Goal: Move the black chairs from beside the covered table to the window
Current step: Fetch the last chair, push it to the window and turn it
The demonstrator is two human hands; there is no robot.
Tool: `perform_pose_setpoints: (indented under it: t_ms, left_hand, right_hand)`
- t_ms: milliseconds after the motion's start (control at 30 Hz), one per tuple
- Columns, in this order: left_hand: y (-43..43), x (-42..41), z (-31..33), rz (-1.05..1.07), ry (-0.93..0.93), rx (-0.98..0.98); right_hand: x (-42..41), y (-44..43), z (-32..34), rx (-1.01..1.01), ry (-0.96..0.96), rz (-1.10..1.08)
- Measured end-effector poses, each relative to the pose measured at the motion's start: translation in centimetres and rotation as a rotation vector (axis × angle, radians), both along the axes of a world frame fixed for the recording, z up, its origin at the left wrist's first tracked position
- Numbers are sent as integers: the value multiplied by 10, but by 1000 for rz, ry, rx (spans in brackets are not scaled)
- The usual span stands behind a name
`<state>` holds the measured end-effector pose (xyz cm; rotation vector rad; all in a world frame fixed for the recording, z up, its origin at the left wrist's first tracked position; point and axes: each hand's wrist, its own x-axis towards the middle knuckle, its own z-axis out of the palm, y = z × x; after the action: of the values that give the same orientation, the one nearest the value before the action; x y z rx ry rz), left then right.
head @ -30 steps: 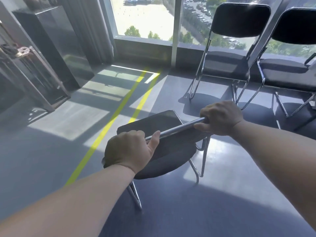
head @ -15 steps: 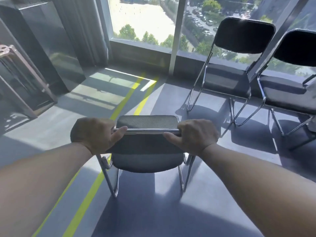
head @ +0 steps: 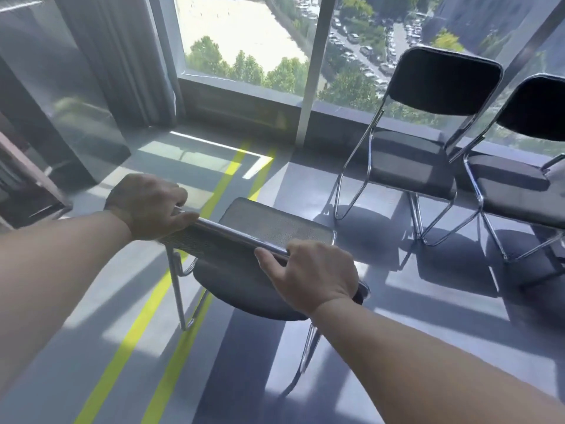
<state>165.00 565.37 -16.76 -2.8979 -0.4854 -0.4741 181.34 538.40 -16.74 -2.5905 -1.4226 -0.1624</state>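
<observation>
A black chair with chrome legs is in front of me, seen from above its backrest. My left hand grips the left end of the chrome top rail and my right hand grips the right end. The chair is turned so its right side is nearer to me. Two more black chairs stand side by side against the window at the right.
A dark reflective cabinet and grey curtains stand at the left by the window. Two yellow lines run across the grey floor toward the window. A rack edge shows at the far left.
The chair has swung: its right end has come toward me and its left end has gone away. I have moved closer to the window and the two standing chairs.
</observation>
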Motion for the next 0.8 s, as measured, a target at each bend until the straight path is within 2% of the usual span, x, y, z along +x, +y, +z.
perform_pose_setpoints:
  t_ms: [133, 333, 667, 800]
  left_hand:
    - [12, 35, 7, 44, -6, -37]
    - [-22, 94, -6, 132, -20, -68]
    - [-71, 245, -3, 486, -96, -111]
    - [-78, 285, 1, 604, -32, -107]
  right_hand:
    - [46, 21, 8, 7, -94, 20]
    - [156, 25, 0, -6, -224, 124]
    - [367, 87, 3, 18, -300, 428]
    - [420, 113, -3, -31, -333, 510]
